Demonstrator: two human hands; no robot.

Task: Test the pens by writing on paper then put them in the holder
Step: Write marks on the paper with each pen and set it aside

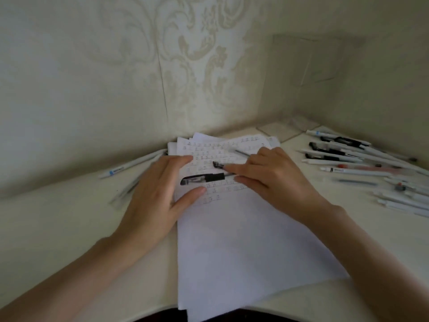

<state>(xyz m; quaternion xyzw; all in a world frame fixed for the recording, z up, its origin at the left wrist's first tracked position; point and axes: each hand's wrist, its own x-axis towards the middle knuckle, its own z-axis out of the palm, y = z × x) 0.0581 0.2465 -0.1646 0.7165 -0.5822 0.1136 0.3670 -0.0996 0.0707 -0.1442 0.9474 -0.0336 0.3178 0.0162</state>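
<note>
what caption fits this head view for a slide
Left hand and right hand on marked paper, a black pen between them.

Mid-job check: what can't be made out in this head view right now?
- Pen holder: not in the head view.
- Black pen: tip end hidden under the right hand.
- Marks on the paper: too small and blurred to read.
- Pens on the right: pile cut off by the frame edge.
- Pens on the left: blurred, partly behind the left hand.

Black pen (204, 178): lying on the paper (243, 240)
Left hand (155, 196): flat on paper's left edge
Right hand (274, 180): on paper, at pen's tip
</note>
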